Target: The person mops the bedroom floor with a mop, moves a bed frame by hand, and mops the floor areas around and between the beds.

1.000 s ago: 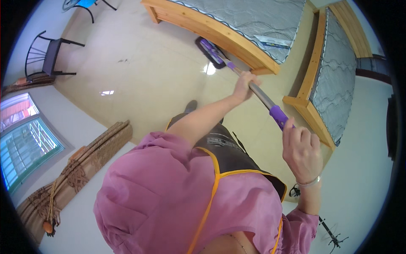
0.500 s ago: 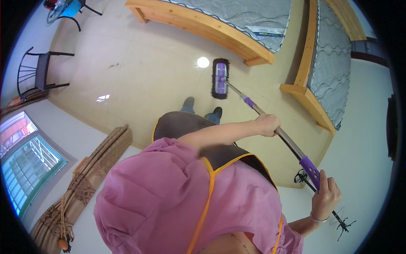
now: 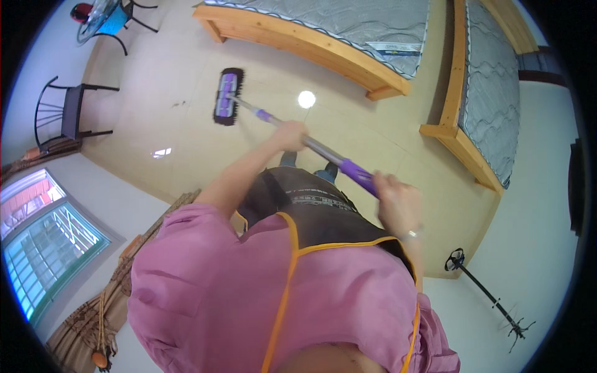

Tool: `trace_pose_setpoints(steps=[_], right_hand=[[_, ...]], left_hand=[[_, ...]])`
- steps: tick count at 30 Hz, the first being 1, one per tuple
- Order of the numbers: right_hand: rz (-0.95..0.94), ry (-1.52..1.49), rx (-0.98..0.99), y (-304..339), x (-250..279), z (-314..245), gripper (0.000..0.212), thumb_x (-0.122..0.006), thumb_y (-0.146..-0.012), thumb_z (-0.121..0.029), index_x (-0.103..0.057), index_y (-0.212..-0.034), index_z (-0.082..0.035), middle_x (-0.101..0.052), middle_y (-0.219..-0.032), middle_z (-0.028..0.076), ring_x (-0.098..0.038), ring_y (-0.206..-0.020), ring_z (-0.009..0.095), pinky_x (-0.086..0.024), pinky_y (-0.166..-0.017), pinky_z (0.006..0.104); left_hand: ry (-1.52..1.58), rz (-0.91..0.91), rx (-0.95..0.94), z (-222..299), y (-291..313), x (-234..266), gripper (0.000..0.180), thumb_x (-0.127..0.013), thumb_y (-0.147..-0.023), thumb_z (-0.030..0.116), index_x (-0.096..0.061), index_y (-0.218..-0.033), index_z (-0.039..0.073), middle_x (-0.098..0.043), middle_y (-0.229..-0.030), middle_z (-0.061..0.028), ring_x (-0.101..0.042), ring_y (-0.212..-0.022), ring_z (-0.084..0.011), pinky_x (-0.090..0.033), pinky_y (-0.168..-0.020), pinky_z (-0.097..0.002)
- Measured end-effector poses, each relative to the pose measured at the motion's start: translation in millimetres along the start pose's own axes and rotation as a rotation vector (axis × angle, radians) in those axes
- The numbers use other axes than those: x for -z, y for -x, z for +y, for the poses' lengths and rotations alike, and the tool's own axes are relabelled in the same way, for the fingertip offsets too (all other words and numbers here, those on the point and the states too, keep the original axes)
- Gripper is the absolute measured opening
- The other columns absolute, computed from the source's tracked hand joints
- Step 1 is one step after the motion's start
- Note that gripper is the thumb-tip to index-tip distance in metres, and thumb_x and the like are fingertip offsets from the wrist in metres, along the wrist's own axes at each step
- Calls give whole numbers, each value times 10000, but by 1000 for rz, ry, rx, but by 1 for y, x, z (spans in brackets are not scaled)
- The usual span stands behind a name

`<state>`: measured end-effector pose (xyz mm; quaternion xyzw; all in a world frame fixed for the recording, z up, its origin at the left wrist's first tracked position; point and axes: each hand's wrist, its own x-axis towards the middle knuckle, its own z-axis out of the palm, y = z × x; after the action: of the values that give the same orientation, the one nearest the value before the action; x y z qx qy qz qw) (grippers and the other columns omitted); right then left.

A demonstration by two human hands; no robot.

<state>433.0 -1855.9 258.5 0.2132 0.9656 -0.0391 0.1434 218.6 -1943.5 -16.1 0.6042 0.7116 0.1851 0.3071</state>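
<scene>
A mop (image 3: 323,150) with a metal pole and purple grips slants across the view from lower right to upper left. Its flat purple and grey head (image 3: 227,97), fringed in dark brown, rests on the pale tiled floor (image 3: 155,118). Partway down the pole, my left hand (image 3: 290,135) is closed around the metal part. Wrapped round the purple upper grip is my right hand (image 3: 398,202), a little blurred, with a bracelet at the wrist.
Ahead stands a wooden bed frame (image 3: 305,46) with a grey mattress; a second wooden bed (image 3: 454,143) is on the right. A black chair (image 3: 73,112) stands at left, near a window (image 3: 53,242) and brown curtain (image 3: 130,273). A black stand (image 3: 485,291) is at lower right.
The mop head has swept left across the floor. Both hands moved left with the pole, still holding it; the right hand also came up and in toward my body.
</scene>
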Motion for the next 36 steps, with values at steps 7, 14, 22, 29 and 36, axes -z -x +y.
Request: trace_pose_setpoints(steps=[7,14,22,29,36], right_hand=[[45,-180,-77,-31,-70,-19,82,-488,-764,-81,-548,-791,-31,-609,-734,129,-624,-611,259,-498,-527,361],[-27,-349,-490,97,-65,40,155,-504,-697,-1,-570,-822,-67,-587,-737,144,-593,-708,315,-470,-636,397],[24,-310,-982,248,57,38,280,-717,-581,-144,-602,-818,-49,-576,-652,136,-577,-650,321,-435,-580,397],[437,-562,-1264,285,62,18,310,-736,-578,-156,-587,-814,-21,-558,-618,109,-560,-566,259,-423,-553,318],[1241,-366,-741,266,7,102,166,-634,-619,-15,-512,-731,-8,-529,-627,110,-504,-508,209,-418,-518,328]], left_hand=[[-119,-213,142,-62,0,1,164,-555,-652,213,-633,-704,78,-605,-737,-179,-588,-725,-347,-465,-651,-447],[-129,-482,-118,64,-39,-63,205,-582,-644,237,-655,-721,61,-605,-715,-197,-599,-690,-348,-479,-635,-429],[-93,-913,-619,285,-65,-109,268,-581,-644,218,-636,-748,-22,-615,-762,-224,-614,-740,-339,-488,-660,-415],[354,-479,-690,342,-61,-155,106,-578,-664,93,-546,-747,38,-556,-812,-140,-560,-793,-322,-458,-648,-406],[412,-281,-737,353,-115,-195,142,-619,-706,114,-501,-684,38,-511,-746,-138,-525,-741,-334,-422,-615,-419]])
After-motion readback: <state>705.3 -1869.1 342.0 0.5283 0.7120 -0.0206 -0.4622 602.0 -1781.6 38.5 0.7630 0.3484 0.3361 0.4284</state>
